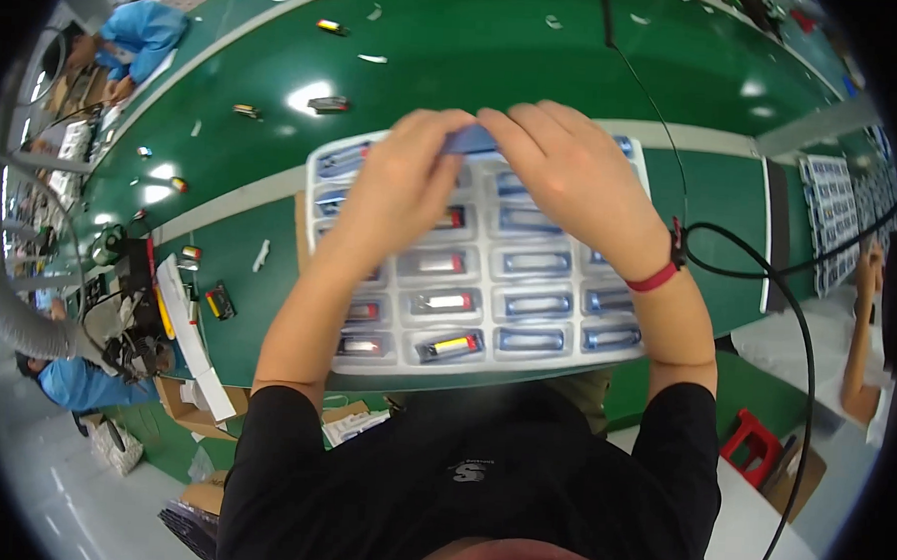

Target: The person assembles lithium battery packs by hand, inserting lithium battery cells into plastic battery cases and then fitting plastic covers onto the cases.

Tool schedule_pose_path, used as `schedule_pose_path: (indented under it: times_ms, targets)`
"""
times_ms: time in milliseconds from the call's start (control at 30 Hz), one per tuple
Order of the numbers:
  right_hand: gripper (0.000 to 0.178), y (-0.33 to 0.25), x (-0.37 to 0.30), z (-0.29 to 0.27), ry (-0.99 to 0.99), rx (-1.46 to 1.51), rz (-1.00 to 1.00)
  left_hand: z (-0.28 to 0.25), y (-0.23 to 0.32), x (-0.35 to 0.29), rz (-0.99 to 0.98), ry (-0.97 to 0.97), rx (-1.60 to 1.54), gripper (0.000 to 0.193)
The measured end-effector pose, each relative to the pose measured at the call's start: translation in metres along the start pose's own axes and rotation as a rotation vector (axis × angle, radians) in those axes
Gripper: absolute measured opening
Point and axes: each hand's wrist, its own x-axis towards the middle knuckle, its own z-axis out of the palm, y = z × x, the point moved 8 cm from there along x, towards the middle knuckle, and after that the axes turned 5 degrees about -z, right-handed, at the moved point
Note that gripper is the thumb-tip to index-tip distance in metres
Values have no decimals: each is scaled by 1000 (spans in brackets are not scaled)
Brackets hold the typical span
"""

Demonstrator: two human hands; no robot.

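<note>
currently, the left hand (401,173) and the right hand (570,170) meet above the far part of a white tray (525,364), with fingertips close together at a blue piece (472,141). whether they grasp this piece or only touch it, one cannot tell, because the fingers partly cover it. the tray lies on the green table (714,197); a yellow-and-black item (449,347) lies in its nearest row, and a red band (653,280) surrounds the right wrist.

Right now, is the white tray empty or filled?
At least partly filled: the tray holds a yellow-red item among others, but the left hand and right hand hide part.
</note>
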Motion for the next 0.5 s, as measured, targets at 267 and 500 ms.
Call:
schedule_pose_path:
  times_ms: [267,500]
  targets:
    - [20,66,-25,44,-203,347,271,19,6,-9,-5,107,26,29]
    - [17,75,-48,86,-342,180,193,74,-11,-29,213,-361,233,26]
